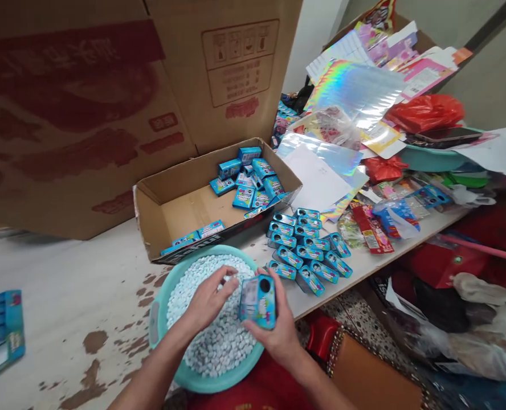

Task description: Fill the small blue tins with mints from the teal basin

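A teal basin (161, 319) full of small white tablets (219, 341) sits at the table's near edge. My right hand (278, 327) holds a small blue box (258, 300) upright over the basin, its round hole facing up. My left hand (208, 302) hovers over the tablets with fingertips pinched together beside the box; whether a tablet is between them I cannot tell. Several matching blue boxes (306, 247) lie in rows on the table to the right.
An open shallow cardboard tray (180, 199) behind the basin holds more blue boxes (248, 179). Large cartons (107, 102) stand at the back. Shiny foil sheets (355, 91), red bags (424, 111) and wrappers pile up at right. A blue pack (0, 333) lies far left.
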Demonstrator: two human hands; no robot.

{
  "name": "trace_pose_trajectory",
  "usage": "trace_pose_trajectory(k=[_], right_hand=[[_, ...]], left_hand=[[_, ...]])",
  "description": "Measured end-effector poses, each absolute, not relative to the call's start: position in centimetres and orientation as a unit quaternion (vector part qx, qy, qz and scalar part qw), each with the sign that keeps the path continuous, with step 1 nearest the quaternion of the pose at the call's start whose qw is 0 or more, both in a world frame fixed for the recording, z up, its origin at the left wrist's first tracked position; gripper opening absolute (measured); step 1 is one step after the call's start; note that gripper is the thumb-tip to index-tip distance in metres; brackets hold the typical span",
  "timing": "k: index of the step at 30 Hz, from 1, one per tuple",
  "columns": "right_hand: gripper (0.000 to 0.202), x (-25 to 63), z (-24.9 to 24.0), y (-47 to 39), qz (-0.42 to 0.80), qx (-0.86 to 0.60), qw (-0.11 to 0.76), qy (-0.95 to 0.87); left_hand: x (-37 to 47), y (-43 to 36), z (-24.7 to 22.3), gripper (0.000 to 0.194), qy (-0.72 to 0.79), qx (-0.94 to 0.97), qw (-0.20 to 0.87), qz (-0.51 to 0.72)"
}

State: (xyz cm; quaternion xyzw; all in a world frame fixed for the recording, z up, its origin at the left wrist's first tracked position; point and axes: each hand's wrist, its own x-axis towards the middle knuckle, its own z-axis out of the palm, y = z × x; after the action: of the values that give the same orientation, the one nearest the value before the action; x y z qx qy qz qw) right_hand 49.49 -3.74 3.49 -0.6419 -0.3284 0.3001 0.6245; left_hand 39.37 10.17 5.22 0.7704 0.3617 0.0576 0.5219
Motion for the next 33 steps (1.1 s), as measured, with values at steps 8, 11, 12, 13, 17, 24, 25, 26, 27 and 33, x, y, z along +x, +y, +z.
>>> trace_pose_trajectory(k=[8, 11, 12, 13, 17, 24, 25, 26, 27, 33], right_hand=[[0.059, 50.7, 3.4, -6.0, 0.466, -0.523, 0.711, -0.058], [0.051, 50.5, 3.5, -5.4, 0.479, -0.541, 0.691, 0.021], [0.047, 50.4, 3.6, -5.2, 0.479, -0.541, 0.69, 0.042], [0.043, 50.3, 3.6, -5.0, 0.476, -0.541, 0.691, 0.057], [0.044, 50.3, 3.9, -4.8, 0.453, -0.57, 0.685, 0.036], [0.048, 50.3, 5.0, -4.2, 0.39, -0.704, 0.574, -0.154], [0.048, 50.1, 5.1, -4.0, 0.375, -0.72, 0.554, -0.185], [0.046, 49.9, 5.2, -3.8, 0.358, -0.735, 0.534, -0.215], [0.045, 49.7, 5.3, -3.6, 0.34, -0.746, 0.517, -0.246], [0.031, 48.0, 5.4, -2.2, 0.256, -0.744, 0.459, -0.413]], left_hand=[[40.3, 13.3, -3.2, 0.04, 0.335, 0.892, 0.301, 0.039], [40.5, 12.2, -2.9, 0.05, 0.339, 0.895, 0.29, -0.028], [40.4, 11.9, -2.6, 0.052, 0.347, 0.888, 0.297, -0.05], [40.4, 11.7, -2.3, 0.053, 0.36, 0.879, 0.305, -0.067], [39.9, 11.5, -1.2, 0.033, 0.428, 0.834, 0.341, -0.071], [37.9, 10.8, -0.5, 0.021, 0.523, 0.578, 0.61, 0.144], [37.7, 10.7, -0.1, 0.022, 0.531, 0.524, 0.644, 0.169], [37.6, 10.6, 0.5, 0.022, 0.533, 0.473, 0.676, 0.186], [37.5, 10.5, 1.3, 0.023, 0.53, 0.427, 0.706, 0.195], [37.8, 9.4, 6.9, 0.02, 0.425, 0.311, 0.791, 0.31]])
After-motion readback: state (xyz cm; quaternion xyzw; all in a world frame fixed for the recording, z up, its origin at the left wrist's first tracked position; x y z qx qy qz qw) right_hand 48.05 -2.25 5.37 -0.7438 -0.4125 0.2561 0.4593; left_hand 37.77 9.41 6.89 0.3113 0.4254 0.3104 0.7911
